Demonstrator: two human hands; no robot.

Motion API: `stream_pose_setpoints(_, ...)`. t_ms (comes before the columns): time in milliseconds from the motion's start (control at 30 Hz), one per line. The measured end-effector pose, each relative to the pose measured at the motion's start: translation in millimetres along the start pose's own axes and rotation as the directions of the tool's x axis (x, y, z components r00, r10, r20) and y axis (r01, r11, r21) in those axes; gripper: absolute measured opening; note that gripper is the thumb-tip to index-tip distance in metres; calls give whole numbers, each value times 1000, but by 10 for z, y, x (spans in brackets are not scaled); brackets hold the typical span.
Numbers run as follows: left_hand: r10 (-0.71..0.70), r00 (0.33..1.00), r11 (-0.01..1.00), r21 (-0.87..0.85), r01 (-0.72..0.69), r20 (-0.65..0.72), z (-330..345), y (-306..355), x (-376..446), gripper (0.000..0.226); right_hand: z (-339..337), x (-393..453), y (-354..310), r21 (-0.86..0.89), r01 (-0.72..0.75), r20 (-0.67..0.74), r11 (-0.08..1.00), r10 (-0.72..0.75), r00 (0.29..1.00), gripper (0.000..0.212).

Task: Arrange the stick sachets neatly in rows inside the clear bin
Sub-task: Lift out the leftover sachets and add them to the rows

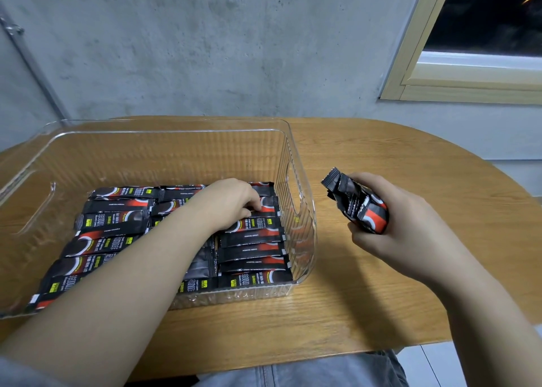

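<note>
A clear ribbed bin (pixel 296 157) stands on the wooden table. Several black-and-red stick sachets (pixel 111 225) lie flat in rows on its floor. My left hand (pixel 231 201) reaches into the bin, fingers curled down onto a sachet (pixel 268 204) in the right-hand row near the far end; whether it pinches that sachet is unclear. My right hand (pixel 393 225) hovers over the table to the right of the bin and grips a bundle of sachets (pixel 357 203), their crimped ends sticking up and to the left.
The wooden table (pixel 396 151) has a rounded right end and bare surface right of the bin. A grey concrete wall stands behind it, and a window frame (pixel 425 90) sits at the upper right. My lap shows below the table's front edge.
</note>
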State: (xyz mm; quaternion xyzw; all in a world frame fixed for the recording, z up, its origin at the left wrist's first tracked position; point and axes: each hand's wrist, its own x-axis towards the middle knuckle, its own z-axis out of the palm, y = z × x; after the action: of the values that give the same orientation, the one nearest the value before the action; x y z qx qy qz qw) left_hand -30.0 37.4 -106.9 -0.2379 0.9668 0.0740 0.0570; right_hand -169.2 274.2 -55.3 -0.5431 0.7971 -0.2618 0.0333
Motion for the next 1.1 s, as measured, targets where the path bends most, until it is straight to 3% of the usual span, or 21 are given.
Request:
stream_pose_setpoints(167,6,999,999,35,-5,-36,12,9,-17,34,-12,-5,-9,3,6,-7,1000,-6,1000,65)
stream_pose_setpoints(567,47,999,995,91,-49,20,27,0,-63,29,-33,-35,-60,-4,22,-17,1000,-22,1000,65)
stream_pose_setpoints(667,38,998,998,45,-36,-43,-40,3,-115,27,-48,-50,-81,-5,29,-16,1000,-29,999,65)
stream_pose_setpoints(800,6,947,973,-216,-79,-321,-312,198,-319,26,-77,-58,-127,-23,54,-1,998,-54,999,67)
stream_pose_setpoints(867,-43,915,881,-448,-155,-402,-455,374,-474,24,-95,-58,-165,-35,76,16,996,-75,997,68)
stream_pose_setpoints(967,-3,928,696,-667,-266,-373,-572,606,-637,19,-116,-67,-245,-66,115,58,991,-111,992,68)
stream_pose_setpoints(1100,43,950,574,-770,-278,-310,-572,689,-662,7,-119,-60,-404,-194,193,101,962,-177,979,70)
